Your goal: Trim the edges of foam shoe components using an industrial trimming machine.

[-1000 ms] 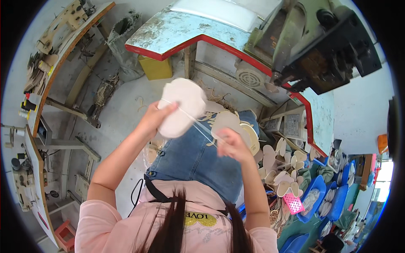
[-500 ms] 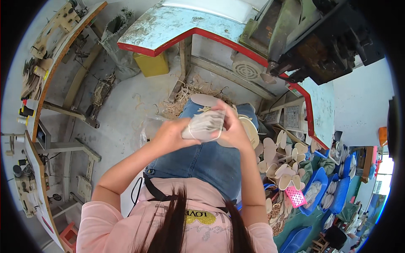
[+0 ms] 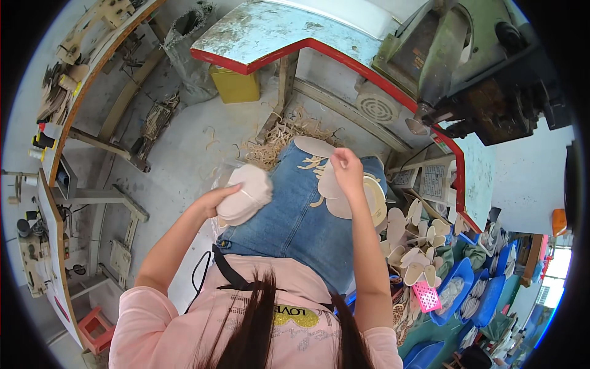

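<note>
My left hand [image 3: 221, 200] is closed round a bundle of pale insoles [image 3: 244, 197], thumb on top, over the left side of my lap. A thin pale band seems to cross the bundle. Over the right side of my lap, my right hand [image 3: 349, 175] has its fingers curled together, right beside a loose beige insole [image 3: 329, 184]. Whether the fingertips grip anything is hidden. More flat pieces lie around it on the jeans: an insole [image 3: 314, 146] by the knee and a cream one [image 3: 374, 200] at the thigh. Thin curled offcuts [image 3: 312, 163] lie among them.
Ahead is a pale blue bench [image 3: 276, 34] with a red edge, carrying a green machine [image 3: 424, 55] at right. Offcuts [image 3: 279, 138] litter the floor before my knees. To my right are heaped insoles [image 3: 424, 246], a pink basket [image 3: 426, 296] and blue trays [image 3: 455, 289].
Both hands were together round the bundle above my lap. They have parted: the left carried the bundle left and turned it flat, the right moved to the insoles on my lap.
</note>
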{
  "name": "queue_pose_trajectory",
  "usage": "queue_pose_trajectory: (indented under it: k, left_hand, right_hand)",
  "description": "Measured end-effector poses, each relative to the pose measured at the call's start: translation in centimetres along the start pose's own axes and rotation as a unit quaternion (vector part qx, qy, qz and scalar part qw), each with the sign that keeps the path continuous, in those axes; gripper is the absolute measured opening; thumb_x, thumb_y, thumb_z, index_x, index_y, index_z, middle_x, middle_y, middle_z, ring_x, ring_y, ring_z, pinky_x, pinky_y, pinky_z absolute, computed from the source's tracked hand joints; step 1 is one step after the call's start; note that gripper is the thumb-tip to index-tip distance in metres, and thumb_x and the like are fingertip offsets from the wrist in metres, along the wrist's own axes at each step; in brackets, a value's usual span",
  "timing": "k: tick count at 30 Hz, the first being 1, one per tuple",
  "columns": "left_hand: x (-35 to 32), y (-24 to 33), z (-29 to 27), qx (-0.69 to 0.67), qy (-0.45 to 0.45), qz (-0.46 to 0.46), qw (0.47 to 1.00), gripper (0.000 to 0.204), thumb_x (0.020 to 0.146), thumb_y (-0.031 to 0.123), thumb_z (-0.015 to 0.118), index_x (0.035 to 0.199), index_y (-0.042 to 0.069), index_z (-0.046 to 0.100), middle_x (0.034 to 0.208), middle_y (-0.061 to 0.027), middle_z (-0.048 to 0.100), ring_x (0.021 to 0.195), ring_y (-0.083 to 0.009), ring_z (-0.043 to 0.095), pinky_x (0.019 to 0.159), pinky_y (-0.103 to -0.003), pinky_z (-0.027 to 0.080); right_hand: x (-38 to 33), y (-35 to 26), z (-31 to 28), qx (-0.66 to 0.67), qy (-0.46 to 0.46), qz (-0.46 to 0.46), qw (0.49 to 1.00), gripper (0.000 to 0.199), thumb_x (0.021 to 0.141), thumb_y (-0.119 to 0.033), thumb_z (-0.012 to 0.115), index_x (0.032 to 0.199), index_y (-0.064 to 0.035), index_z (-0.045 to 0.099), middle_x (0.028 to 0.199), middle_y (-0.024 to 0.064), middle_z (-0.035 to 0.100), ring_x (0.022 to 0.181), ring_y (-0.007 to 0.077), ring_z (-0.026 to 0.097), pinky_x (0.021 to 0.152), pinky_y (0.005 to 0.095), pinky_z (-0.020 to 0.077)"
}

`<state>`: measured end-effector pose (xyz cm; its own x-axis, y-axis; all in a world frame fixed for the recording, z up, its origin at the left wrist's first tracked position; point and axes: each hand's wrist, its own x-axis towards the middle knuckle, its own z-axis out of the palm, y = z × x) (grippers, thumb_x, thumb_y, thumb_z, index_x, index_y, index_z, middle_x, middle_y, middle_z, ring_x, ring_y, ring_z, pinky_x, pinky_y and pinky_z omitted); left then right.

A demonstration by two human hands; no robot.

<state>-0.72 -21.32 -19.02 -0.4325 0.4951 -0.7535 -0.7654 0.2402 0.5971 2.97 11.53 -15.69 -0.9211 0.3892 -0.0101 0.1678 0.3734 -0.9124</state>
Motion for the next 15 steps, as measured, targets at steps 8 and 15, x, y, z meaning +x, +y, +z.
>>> queue_pose_trajectory:
  k: [8,15]
  left_hand:
    - [2.1,-6.9,-8.0,0.547,0.164,-0.115,0.813,0.062,0.065,0.035,0.065,0.112,0.000,0.044,0.099,-0.0189,0.056,0.088,-0.0268,0.057,0.076,-0.037,0.045]
    - [5.3,-8.4,-3.6,0.621,0.236,-0.066,0.745,0.050,0.060,0.025,0.065,0.101,0.003,0.045,0.087,-0.0180,0.059,0.080,-0.0321,0.059,0.069,-0.040,0.047]
  right_hand:
    - [5.6,3.8,2.5,-0.445,-0.092,0.137,0.880,0.051,0.069,-0.046,0.057,0.095,-0.0012,0.055,0.097,0.0182,0.057,0.091,0.0310,0.055,0.078,0.0388,0.0424]
    - [6.9,5.7,4.2,-0.332,0.054,-0.014,0.942,0.056,0.059,-0.018,0.069,0.109,-0.0020,0.048,0.097,0.0165,0.056,0.095,0.0315,0.049,0.088,0.0433,0.0326]
